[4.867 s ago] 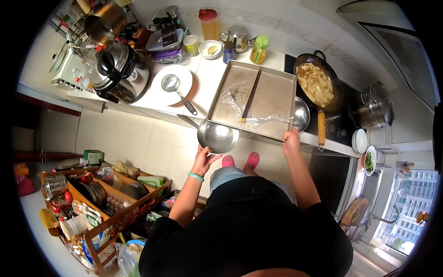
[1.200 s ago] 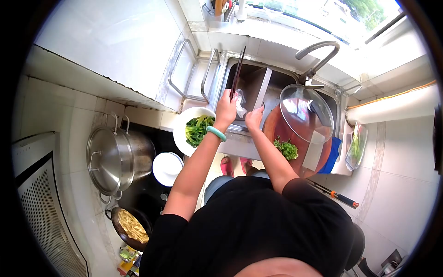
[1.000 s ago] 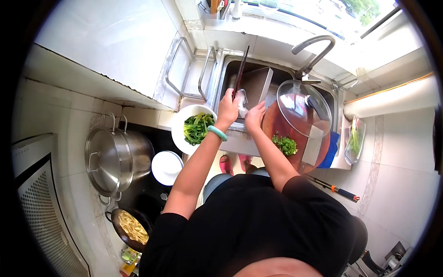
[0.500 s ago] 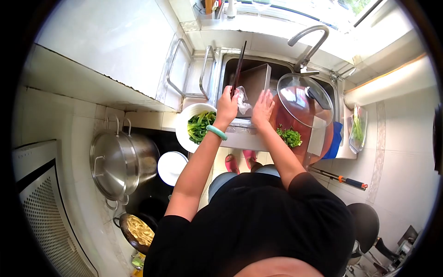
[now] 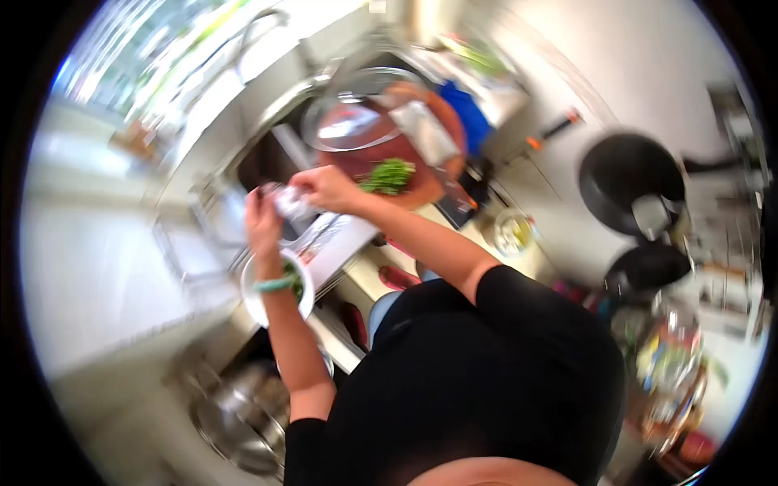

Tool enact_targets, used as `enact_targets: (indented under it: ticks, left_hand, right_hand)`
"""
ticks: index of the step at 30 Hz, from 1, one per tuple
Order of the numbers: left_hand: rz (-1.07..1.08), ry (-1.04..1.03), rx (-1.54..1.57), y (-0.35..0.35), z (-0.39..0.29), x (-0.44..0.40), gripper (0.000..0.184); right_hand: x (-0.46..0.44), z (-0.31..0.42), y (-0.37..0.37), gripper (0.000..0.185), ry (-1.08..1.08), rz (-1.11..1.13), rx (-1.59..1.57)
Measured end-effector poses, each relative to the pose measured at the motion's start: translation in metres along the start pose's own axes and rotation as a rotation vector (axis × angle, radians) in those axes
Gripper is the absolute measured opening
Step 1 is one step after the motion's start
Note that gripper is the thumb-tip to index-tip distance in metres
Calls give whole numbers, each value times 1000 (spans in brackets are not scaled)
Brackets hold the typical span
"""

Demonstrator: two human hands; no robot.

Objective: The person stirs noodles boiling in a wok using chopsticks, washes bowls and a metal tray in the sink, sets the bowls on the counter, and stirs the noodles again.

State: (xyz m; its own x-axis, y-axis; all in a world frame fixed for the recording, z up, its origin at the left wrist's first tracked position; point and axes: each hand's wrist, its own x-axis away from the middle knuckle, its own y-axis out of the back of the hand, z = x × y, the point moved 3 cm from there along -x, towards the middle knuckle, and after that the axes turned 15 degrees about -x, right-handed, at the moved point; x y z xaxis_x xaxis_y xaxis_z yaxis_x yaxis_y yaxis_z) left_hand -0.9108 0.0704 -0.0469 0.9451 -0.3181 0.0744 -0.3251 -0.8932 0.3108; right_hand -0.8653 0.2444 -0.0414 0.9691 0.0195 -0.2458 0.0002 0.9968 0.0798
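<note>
My left hand (image 5: 263, 217), a green bangle on its wrist, is closed at one side of a white crumpled bundle (image 5: 293, 204), perhaps thin plastic. The fingers of my right hand (image 5: 331, 189) pinch its other side. Motion blur hides what the bundle contains. Both hands are above the front edge of the sink (image 5: 263, 166). Under my left wrist stands a white bowl (image 5: 253, 301) with leafy greens (image 5: 293, 278). Right of my right hand, chopped green herbs (image 5: 389, 176) lie on a reddish-brown round cutting board (image 5: 423, 191).
A glass lid (image 5: 356, 109) rests over the board, beside a pale flat blade-like piece (image 5: 425, 134). A blue cloth (image 5: 465, 113) lies at the board's right. A steel pot (image 5: 239, 417) stands at lower left. A dark wok (image 5: 632, 182) hangs or stands at right.
My view has turned to the right. My right hand has moved from the sink edge onto the white bundle. The dark thin stick that was in my left hand no longer shows.
</note>
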Motion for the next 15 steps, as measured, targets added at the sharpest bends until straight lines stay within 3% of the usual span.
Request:
enact_targets:
  ticks: [1,2,5,7,8,15]
  left_hand:
    - [-44,55,160,-5,-7,9,19]
    - [-56,89,44,-5,-16,13,22]
    - [-38,84,117,-3,-26,33,26]
    - [-17,90,118,-3,-21,36,23]
    - [-23,93,105,-4,-26,41,22]
    - [-59,119,99,-26,-29,59,18]
  right_hand:
    - [10,9,11,25,-34,-47,8]
    - [24,14,21,24,7,-114,-22]
    - [71,39,62,29,-75,-190,-92]
    - [111,61,98,36,-92,-377,-125]
    - [135,68,116,40,-205,-400,-137]
    - [324,18,238,23,-455,-887,148]
